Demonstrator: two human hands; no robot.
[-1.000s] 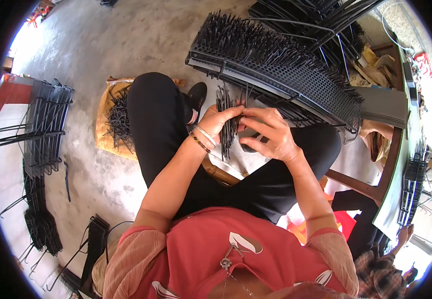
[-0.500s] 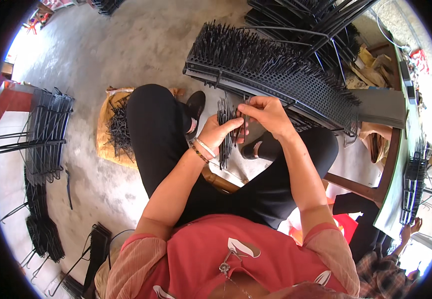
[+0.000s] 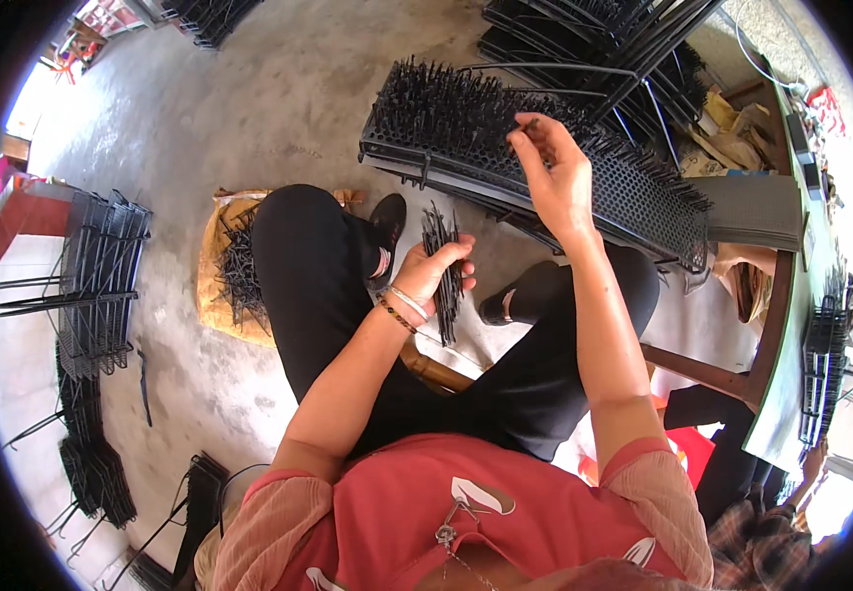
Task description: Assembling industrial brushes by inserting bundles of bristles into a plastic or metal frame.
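Perforated rack: the long black rack [image 3: 643,217] lies ahead and to the right of my left hand, with my right hand over its middle. Dense black rods [image 3: 436,98] stand up out of it; if my right hand dips too low, I judge its fingers or wrist could catch those tips and bend or dislodge them.
Yellow sack: the sack [image 3: 229,325] lies left of my left hand, past my left leg, and carries a tangled heap of rods [image 3: 241,266]. Rods pulled from such a tangle could hook 1 another.
Right hand: my right hand [image 3: 559,177] is raised ahead of my left, thumb and fingers curled close together. I cannot tell if there is a rod between them, or if they touch the rods below.
Left hand: my left hand [image 3: 426,276] grasps the bundle, thumb across it, fingers wrapped behind.
Rod bundle: the loose bundle [image 3: 448,310] is in my left hand, near side of the rack, jutting out past my grip at 2 ends. A slack thumb could let thin rods slide out and drop between my feet. Its long axis runs from near my body to away from it, the far end leaning slightly left; the far tips fan unevenly.
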